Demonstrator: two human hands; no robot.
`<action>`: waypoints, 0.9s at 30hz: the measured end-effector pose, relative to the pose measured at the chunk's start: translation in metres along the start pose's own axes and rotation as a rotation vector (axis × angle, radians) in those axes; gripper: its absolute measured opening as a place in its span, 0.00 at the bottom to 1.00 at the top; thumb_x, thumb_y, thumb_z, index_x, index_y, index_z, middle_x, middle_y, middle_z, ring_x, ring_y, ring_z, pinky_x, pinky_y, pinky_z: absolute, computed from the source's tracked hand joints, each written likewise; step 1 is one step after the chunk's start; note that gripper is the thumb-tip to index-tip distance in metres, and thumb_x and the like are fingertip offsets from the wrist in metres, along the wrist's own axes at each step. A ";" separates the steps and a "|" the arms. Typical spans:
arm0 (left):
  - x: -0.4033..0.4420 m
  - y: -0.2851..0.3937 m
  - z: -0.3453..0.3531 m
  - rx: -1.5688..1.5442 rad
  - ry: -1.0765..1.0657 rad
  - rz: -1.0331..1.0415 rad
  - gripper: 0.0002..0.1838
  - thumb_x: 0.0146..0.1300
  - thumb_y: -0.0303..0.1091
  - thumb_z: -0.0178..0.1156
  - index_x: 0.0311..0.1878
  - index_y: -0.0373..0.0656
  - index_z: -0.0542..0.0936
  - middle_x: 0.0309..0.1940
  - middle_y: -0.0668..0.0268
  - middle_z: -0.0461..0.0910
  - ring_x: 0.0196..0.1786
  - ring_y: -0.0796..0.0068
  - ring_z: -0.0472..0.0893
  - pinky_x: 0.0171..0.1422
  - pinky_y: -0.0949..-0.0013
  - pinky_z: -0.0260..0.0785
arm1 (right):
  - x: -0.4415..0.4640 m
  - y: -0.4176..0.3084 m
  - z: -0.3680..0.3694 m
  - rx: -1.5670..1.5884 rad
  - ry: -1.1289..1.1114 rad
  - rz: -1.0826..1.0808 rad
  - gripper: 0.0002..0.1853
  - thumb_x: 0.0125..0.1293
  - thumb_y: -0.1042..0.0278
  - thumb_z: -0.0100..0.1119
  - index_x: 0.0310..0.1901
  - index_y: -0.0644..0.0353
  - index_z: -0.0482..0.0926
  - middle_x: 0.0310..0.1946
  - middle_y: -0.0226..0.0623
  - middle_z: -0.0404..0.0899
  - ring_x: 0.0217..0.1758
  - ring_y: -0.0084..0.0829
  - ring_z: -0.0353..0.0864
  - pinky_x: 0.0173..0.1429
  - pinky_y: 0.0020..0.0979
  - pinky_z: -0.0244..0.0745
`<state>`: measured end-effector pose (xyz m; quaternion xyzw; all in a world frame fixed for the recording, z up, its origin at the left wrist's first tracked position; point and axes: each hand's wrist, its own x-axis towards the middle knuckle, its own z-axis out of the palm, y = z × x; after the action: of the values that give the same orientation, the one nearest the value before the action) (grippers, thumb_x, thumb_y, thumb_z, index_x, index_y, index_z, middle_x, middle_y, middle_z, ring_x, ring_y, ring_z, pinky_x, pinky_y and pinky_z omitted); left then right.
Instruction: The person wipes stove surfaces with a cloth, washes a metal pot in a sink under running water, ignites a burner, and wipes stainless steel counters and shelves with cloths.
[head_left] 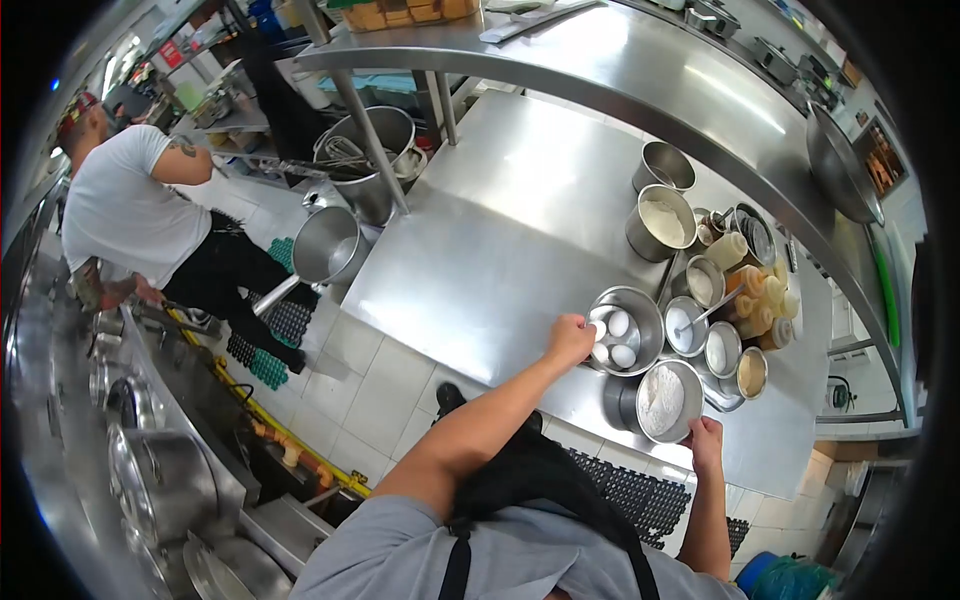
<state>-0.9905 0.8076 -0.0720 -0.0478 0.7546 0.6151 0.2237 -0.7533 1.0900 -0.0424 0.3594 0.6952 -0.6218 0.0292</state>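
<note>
My left hand (570, 341) is closed at the left rim of a metal bowl (652, 318) that holds several white eggs (622, 355). One egg lies right by its fingertips, inside the rim. My right hand (706, 441) pinches the right edge of a round metal pot (696, 384) with white flour (661, 400) in it. This pot stands at the front edge of the steel table (480, 250), just in front of the egg bowl. Next to the egg bowl, a container of white powder (684, 320) has a spoon handle sticking out.
Several small containers, one with tan powder (752, 373), and squeeze bottles (768, 290) crowd the table's right side. Behind them stands a pot of pale powder (662, 222). A steel shelf (640, 60) spans above. At left, a co-worker (150, 210) stands near a long-handled pan (328, 246).
</note>
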 end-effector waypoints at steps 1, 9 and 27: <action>-0.011 0.033 -0.023 -0.029 -0.004 -0.002 0.12 0.59 0.31 0.59 0.23 0.33 0.76 0.20 0.59 0.76 0.22 0.70 0.77 0.25 0.63 0.77 | -0.002 -0.006 0.005 -0.017 0.021 0.012 0.12 0.65 0.71 0.51 0.36 0.74 0.79 0.29 0.44 0.82 0.26 0.32 0.84 0.34 0.34 0.86; 0.127 0.088 -0.213 -0.305 0.052 0.060 0.09 0.61 0.29 0.57 0.33 0.30 0.77 0.29 0.57 0.79 0.29 0.66 0.82 0.30 0.62 0.82 | 0.001 -0.125 0.141 0.083 0.080 -0.012 0.13 0.62 0.71 0.52 0.35 0.76 0.79 0.27 0.45 0.82 0.25 0.35 0.84 0.30 0.34 0.86; 0.311 0.146 -0.265 -0.790 0.419 -0.003 0.18 0.61 0.35 0.65 0.51 0.37 0.77 0.42 0.59 0.80 0.38 0.67 0.82 0.34 0.64 0.79 | 0.316 -0.264 0.391 0.281 -0.060 -0.167 0.18 0.70 0.57 0.51 0.49 0.65 0.75 0.43 0.51 0.79 0.34 0.45 0.85 0.40 0.42 0.86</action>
<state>-1.3938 0.6538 -0.0254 -0.2542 0.4909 0.8328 0.0313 -1.2879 0.8985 -0.0621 0.2821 0.6278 -0.7236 -0.0521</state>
